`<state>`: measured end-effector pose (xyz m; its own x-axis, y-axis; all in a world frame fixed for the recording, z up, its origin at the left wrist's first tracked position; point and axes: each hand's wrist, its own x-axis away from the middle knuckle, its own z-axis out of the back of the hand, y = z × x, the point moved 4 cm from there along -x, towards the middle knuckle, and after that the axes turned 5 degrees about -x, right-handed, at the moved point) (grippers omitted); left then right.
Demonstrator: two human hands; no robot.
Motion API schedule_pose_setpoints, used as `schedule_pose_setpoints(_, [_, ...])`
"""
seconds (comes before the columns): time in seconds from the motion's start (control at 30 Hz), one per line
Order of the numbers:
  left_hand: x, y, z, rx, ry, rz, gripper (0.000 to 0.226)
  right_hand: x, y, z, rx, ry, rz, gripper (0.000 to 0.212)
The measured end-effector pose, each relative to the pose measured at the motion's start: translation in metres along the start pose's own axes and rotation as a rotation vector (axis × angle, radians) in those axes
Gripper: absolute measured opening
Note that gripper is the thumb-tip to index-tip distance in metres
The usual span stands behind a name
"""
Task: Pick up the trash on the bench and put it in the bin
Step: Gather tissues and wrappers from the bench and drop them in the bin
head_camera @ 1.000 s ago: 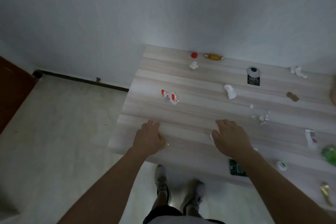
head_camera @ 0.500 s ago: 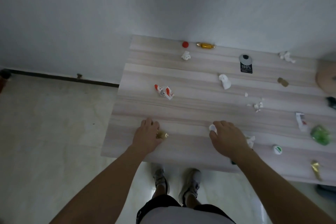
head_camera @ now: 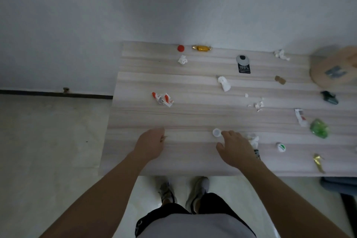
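Wood-grain laminate covers the bench, and litter lies scattered across it. Near the front edge, the left hand has its fingers curled under. A gold scrap pokes out at the fingertips, apparently pinched, though most of it is hidden. The right hand lies loosely spread, its index fingertip touching a small white cap. A crumpled tissue sits just beside its knuckles.

Farther back lie an orange-and-white wrapper, a twisted tissue, a red cap and a gold candy close to the wall. Off to the right are a green crumpled wrapper and a white-and-green cap. No bin can be made out with certainty.

The cap looks light, rigid and smooth, so it will probably skate on the laminate if nudged. A thumb-and-forefinger pinch across its rim should secure it. The tissues are soft and weightless, best gathered in the palm. The foil and wrappers are thin and crinkly, so lifting one by a raised edge should be easier than scraping it off flat.
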<state>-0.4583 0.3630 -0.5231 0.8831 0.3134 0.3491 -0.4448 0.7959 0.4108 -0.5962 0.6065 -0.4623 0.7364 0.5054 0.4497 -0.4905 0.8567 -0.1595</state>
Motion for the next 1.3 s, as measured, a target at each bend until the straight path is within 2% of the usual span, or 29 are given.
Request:
schedule_pose_setpoints(0.13, [0.001, 0.012, 0.005, 0.081, 0.001, 0.002, 0.024, -0.008, 0.004, -0.007, -0.013, -0.031, -0.010, 0.051])
schedule_pose_setpoints(0.3, [-0.003, 0.013, 0.002, 0.005, -0.020, -0.006, 0.006, -0.035, 0.012, -0.011, -0.105, -0.039, 0.007, 0.053])
schedule_pose_setpoints(0.4, [-0.005, 0.017, 0.003, -0.025, -0.027, 0.037, 0.017, -0.049, 0.018, -0.019, -0.137, -0.073, 0.028, 0.057])
schedule_pose_setpoints(0.73, [-0.016, 0.021, 0.002, -0.081, -0.017, 0.142, 0.033, -0.074, 0.019, -0.036, -0.186, -0.047, 0.102, 0.026])
schedule_pose_setpoints(1.03, [-0.027, 0.036, 0.022, -0.104, -0.002, 0.202, 0.042, -0.081, 0.022, -0.020, -0.245, -0.077, 0.072, 0.030])
schedule_pose_setpoints(1.3, [-0.035, 0.047, 0.054, -0.090, 0.104, 0.275, 0.036, -0.089, 0.019, 0.017, -0.217, -0.022, 0.143, 0.023])
